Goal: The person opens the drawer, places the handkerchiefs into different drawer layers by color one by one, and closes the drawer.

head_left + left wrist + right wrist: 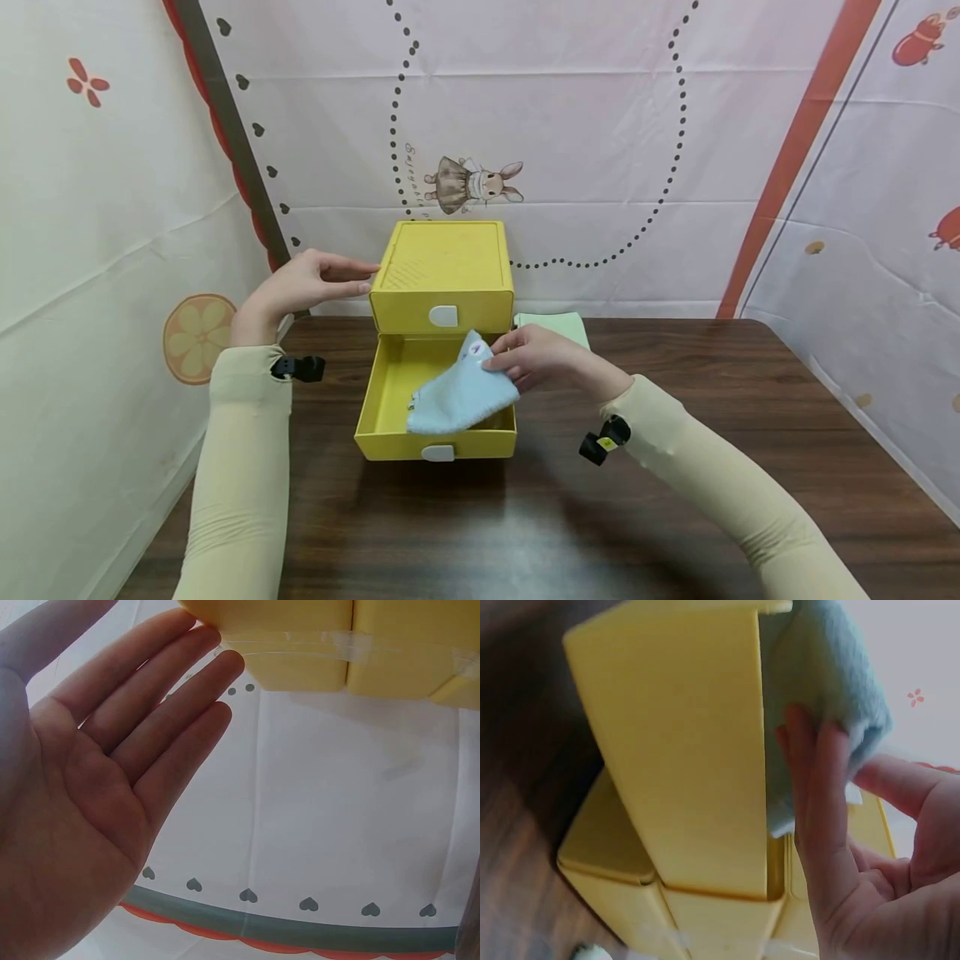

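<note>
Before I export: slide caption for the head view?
Right fingers pinch a light-blue cloth over the open lower drawer; left fingers beside the yellow cabinet.

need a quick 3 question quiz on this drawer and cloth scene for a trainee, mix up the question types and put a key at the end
1. What is the right hand holding?
2. True or false: the lower drawer is fully shut.
3. Where is the left hand?
A) Inside the lower drawer
B) At the left side of the yellow drawer unit
C) Flat on the tabletop

Key
1. A light blue cloth
2. False; it is pulled open
3. B
</note>
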The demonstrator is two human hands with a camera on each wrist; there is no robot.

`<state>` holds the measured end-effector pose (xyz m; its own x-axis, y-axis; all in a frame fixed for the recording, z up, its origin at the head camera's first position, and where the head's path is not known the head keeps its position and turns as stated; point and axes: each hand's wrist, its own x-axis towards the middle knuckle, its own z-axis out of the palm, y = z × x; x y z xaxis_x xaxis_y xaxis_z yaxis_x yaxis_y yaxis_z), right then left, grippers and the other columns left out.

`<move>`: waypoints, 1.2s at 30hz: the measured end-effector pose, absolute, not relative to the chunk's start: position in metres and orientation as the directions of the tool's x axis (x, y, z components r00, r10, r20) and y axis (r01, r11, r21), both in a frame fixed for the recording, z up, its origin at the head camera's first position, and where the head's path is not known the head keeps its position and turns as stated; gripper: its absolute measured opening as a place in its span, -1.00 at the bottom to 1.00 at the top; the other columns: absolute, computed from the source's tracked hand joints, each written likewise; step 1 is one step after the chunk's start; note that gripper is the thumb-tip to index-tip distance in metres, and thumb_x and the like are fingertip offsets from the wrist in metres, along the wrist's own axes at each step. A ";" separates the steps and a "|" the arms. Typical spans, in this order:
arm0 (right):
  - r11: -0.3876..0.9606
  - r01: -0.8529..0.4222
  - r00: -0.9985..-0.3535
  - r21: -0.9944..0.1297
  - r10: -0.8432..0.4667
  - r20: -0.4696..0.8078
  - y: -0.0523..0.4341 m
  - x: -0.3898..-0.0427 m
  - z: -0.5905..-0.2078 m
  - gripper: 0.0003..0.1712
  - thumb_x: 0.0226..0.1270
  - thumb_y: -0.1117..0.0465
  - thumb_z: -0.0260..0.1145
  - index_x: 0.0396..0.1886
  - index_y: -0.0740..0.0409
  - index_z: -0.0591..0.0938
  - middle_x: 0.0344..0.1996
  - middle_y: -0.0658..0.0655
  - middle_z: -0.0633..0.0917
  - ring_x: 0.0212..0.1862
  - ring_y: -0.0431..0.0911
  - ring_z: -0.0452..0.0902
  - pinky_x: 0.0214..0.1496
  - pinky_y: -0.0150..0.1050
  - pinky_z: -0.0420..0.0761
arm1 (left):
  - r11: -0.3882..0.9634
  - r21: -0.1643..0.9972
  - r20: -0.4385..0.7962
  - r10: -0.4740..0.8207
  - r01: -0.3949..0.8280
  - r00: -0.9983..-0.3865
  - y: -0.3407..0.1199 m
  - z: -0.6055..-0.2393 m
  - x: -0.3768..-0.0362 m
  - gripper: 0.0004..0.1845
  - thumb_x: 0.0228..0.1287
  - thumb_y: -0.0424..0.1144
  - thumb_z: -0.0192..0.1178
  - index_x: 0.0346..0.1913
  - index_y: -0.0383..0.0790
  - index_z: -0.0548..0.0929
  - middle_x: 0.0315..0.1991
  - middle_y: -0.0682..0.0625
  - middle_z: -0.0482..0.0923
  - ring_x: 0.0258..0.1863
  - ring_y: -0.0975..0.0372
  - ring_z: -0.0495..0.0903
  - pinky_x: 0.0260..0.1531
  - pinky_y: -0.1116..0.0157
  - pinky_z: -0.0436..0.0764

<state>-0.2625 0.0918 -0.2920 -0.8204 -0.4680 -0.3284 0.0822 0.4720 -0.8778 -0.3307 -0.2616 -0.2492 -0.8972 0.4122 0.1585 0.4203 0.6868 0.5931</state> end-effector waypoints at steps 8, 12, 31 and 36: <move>0.540 -0.068 -0.870 -0.839 -0.444 -0.215 0.091 -0.267 -0.297 -0.73 0.22 0.22 0.36 -0.17 0.32 0.64 -0.53 -0.01 0.64 -0.50 -0.26 0.52 -0.31 -0.25 0.67 | 0.687 0.589 0.163 0.415 0.425 -0.895 -0.263 -0.249 -0.331 -0.51 0.20 0.09 0.26 0.18 0.08 0.59 0.13 -0.02 0.59 0.11 0.10 0.54 0.04 0.00 0.53; 0.550 -0.112 -0.901 -0.828 -0.407 -0.149 0.084 -0.264 -0.301 -0.75 0.23 0.22 0.35 -0.20 0.33 0.64 -0.52 0.01 0.68 -0.51 -0.27 0.54 -0.36 -0.34 0.64 | 0.686 0.591 0.163 0.415 0.425 -0.895 -0.263 -0.249 -0.331 -0.50 0.19 0.12 0.26 0.18 0.08 0.59 0.13 -0.03 0.59 0.11 0.11 0.55 0.04 0.00 0.53; 0.593 -0.086 -0.871 -0.801 -0.435 -0.228 0.071 -0.256 -0.310 -0.78 0.27 0.19 0.33 -0.23 0.25 0.74 -0.56 0.14 0.73 -0.59 -0.20 0.64 -0.42 -0.27 0.67 | 0.685 0.597 0.154 0.414 0.418 -0.897 -0.262 -0.249 -0.330 -0.49 0.18 0.14 0.25 0.18 0.10 0.58 0.15 -0.04 0.57 0.13 0.12 0.53 0.07 -0.02 0.51; 0.599 -0.095 -0.892 -0.795 -0.405 -0.199 0.069 -0.257 -0.313 -0.79 0.27 0.20 0.33 -0.22 0.25 0.74 -0.54 0.12 0.73 -0.58 -0.22 0.64 -0.40 -0.29 0.67 | 0.686 0.592 0.161 0.414 0.424 -0.896 -0.263 -0.250 -0.330 -0.50 0.19 0.14 0.25 0.18 0.10 0.58 0.15 -0.05 0.57 0.13 0.12 0.53 0.06 -0.03 0.51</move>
